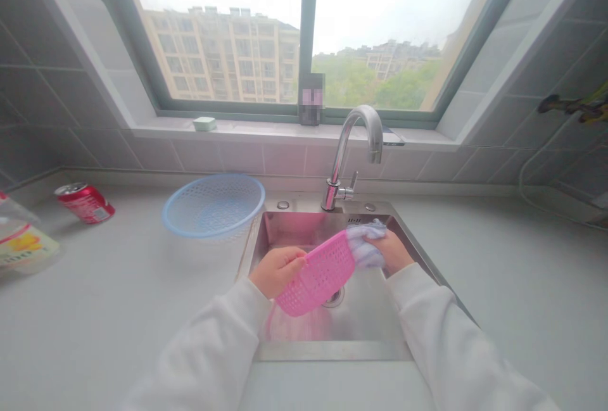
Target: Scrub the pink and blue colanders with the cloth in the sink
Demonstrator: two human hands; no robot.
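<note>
- The left hand, in a white sleeve, has its grip closed on the near left rim of a bright pink perforated plastic basket, thumb laid over the edge.
- The right hand, also white-sleeved, has its grip closed around a bunched, pale striped fabric cloth, which touches the upper right end of the basket.
- That basket is tilted and held up over a rectangular stainless-steel sink, partly covering the round metal drain in its floor.
- A curved chrome faucet rises behind the sink, its spout beyond the two hands.
- Left of the sink, on the pale, smooth surface, stands a round, light-blue mesh plastic basin.
- Further left are a red metal drink can, tilted in this view, and a clear plastic bottle with a yellowish label, cut off by the frame edge.
- A small pale-green box-like object sits on the white windowsill; a dark upright object near the middle is blurred.
</note>
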